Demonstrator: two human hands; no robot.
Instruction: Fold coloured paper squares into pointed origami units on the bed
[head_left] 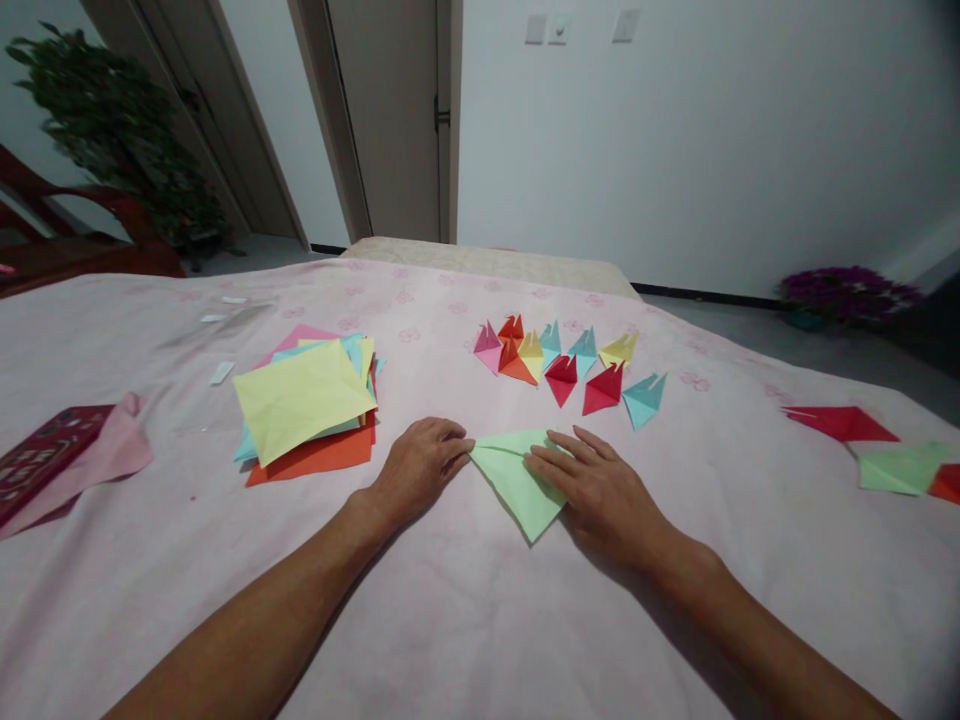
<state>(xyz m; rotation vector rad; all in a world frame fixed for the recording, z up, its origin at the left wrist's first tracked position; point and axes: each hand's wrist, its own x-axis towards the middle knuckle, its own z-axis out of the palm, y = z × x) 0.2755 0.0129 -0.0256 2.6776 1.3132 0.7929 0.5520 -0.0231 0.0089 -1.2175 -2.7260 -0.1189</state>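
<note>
Nearest, on the tabletop between its left and right edges, the green paper lies folded, one point toward the near edge; the left hand pinches its left corner while the right hand rests flat on its right part, clasping nothing. If that pinch loosened or the palm slid, the layers could shift and crease askew; pulling both ways might tear the thin corner. Toward the left edge, a stack of coloured paper sits unevenly, so a brushing forearm could scatter it. Beside it lies a clear plastic wrapper, seemingly without contents. Farther on, folded paper birds stand close together, easily knocked over by outstretched fingers. Beyond the far right corner, a pot holds purple flowers.
</note>
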